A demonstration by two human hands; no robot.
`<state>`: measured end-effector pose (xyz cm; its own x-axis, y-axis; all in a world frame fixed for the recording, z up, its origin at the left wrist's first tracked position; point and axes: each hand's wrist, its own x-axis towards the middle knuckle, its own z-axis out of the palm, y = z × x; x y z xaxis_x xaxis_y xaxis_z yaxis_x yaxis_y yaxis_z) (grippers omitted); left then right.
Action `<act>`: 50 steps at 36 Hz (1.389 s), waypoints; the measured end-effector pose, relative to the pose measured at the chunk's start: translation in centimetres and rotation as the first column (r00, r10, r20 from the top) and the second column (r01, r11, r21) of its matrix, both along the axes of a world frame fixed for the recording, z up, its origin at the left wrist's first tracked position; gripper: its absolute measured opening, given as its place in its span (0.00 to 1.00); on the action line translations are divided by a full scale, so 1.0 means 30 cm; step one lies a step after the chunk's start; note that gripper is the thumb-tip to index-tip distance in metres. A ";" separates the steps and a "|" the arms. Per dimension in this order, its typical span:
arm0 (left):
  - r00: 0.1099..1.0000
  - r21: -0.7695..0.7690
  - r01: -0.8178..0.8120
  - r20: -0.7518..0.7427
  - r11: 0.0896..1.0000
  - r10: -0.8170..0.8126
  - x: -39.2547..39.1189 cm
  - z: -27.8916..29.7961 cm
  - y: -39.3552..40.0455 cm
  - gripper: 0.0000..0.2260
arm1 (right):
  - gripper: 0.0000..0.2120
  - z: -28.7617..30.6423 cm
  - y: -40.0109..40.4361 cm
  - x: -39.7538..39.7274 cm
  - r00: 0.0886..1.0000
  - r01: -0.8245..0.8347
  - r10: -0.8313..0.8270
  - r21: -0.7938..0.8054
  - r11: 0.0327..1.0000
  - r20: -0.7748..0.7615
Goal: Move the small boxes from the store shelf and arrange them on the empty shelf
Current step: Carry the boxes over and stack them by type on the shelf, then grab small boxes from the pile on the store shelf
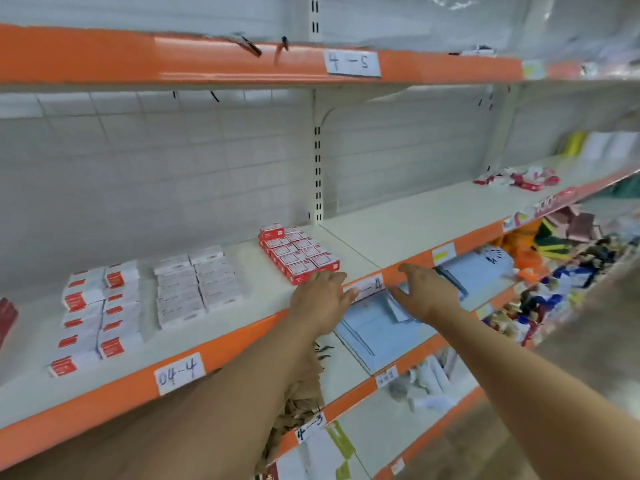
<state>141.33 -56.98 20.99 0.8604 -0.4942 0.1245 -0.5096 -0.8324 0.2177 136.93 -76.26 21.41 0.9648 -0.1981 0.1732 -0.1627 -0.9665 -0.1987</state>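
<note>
Small red-and-white boxes point(299, 252) stand in a neat block on the white shelf point(398, 226) with the orange front edge. Two more groups lie to the left: white boxes point(199, 285) and red-labelled white boxes point(98, 310). My left hand point(323, 296) reaches over the shelf edge just in front of the red block, fingers spread and relaxed, holding nothing. My right hand point(429, 292) hovers open at the orange edge to the right, empty. Farther right on the same shelf lies a loose heap of red-and-white boxes point(519, 178).
The shelf below holds light blue paper packs point(381, 327) and mixed colourful goods point(554, 265) at the right. Handwritten labels point(178, 374) mark the orange edges. An upper shelf point(242, 60) overhangs. A slotted upright point(317, 168) divides the back panel.
</note>
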 end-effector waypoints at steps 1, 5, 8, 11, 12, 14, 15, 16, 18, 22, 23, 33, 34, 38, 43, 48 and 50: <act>1.000 0.008 0.019 -0.007 1.000 -0.019 -0.008 -0.003 -0.047 0.23 | 0.24 -0.002 -0.041 -0.020 1.000 0.015 -0.015 0.002 1.000 0.007; 0.995 0.041 0.102 -0.023 0.994 -0.102 -0.032 -0.015 -0.224 0.24 | 0.25 -0.011 -0.187 -0.094 0.997 0.081 -0.081 0.001 0.997 0.019; 0.985 0.048 0.164 -0.057 0.985 -0.161 -0.047 -0.015 -0.358 0.25 | 0.26 -0.021 -0.294 -0.138 0.991 0.131 -0.131 -0.018 0.991 0.014; 0.976 0.066 0.212 -0.071 0.975 -0.207 -0.059 -0.006 -0.492 0.26 | 0.26 -0.025 -0.402 -0.170 0.982 0.188 -0.188 -0.047 0.981 -0.006; 0.972 0.069 0.230 -0.070 0.971 -0.225 -0.061 -0.005 -0.534 0.26 | 0.26 -0.025 -0.437 -0.179 0.979 0.205 -0.205 -0.046 0.978 -0.010; 0.963 0.073 0.266 -0.072 0.961 -0.261 -0.058 -0.009 -0.619 0.25 | 0.25 -0.026 -0.507 -0.192 0.972 0.235 -0.236 -0.048 0.971 -0.017; 0.958 0.073 0.281 -0.072 0.957 -0.276 -0.051 -0.014 -0.661 0.25 | 0.25 -0.027 -0.542 -0.195 0.967 0.251 -0.253 -0.054 0.966 -0.025; 0.954 0.073 0.296 -0.067 0.952 -0.292 -0.043 -0.018 -0.703 0.25 | 0.25 -0.029 -0.576 -0.197 0.962 0.268 -0.270 -0.053 0.962 -0.031; 0.944 0.071 0.329 -0.045 0.942 -0.327 -0.021 -0.024 -0.785 0.24 | 0.26 -0.034 -0.641 -0.193 0.954 0.297 -0.299 -0.047 0.954 -0.035; 0.925 0.039 0.379 -0.023 0.924 -0.379 0.047 -0.033 -0.940 0.24 | 0.26 -0.048 -0.776 -0.156 0.945 0.324 -0.325 -0.052 0.945 -0.026; 0.921 0.035 0.389 -0.026 0.920 -0.389 0.068 -0.034 -0.979 0.24 | 0.26 -0.050 -0.813 -0.142 0.942 0.333 -0.334 -0.056 0.941 -0.016; 0.888 0.024 0.459 0.005 0.888 -0.459 0.300 0.018 -1.330 0.25 | 0.24 -0.011 -1.139 0.037 0.910 0.411 -0.414 -0.062 0.909 -0.029; 0.887 0.026 0.461 0.016 0.887 -0.461 0.324 0.023 -1.363 0.24 | 0.24 -0.008 -1.170 0.054 0.909 0.414 -0.417 -0.065 0.908 -0.030; 0.884 0.025 0.467 0.025 0.884 -0.467 0.404 0.021 -1.493 0.24 | 0.21 0.007 -1.286 0.103 0.896 0.437 -0.441 -0.076 0.896 -0.046; 0.882 0.024 0.469 0.041 0.883 -0.470 0.483 0.013 -1.658 0.23 | 0.25 -0.001 -1.453 0.165 0.890 0.451 -0.454 -0.063 0.890 -0.049; 0.884 0.032 0.464 0.049 0.885 -0.465 0.564 -0.001 -1.843 0.22 | 0.26 -0.017 -1.653 0.242 0.898 0.433 -0.436 -0.064 0.899 -0.051; 0.892 0.033 0.446 0.058 0.894 -0.447 0.591 0.003 -1.923 0.21 | 0.25 -0.017 -1.740 0.274 0.907 0.417 -0.420 -0.066 0.907 -0.040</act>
<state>159.05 -114.68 21.08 0.5390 -0.8273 0.1581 -0.8408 -0.5172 0.1598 145.14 -128.45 20.90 0.8033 -0.5769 0.1476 -0.5629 -0.8165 -0.1278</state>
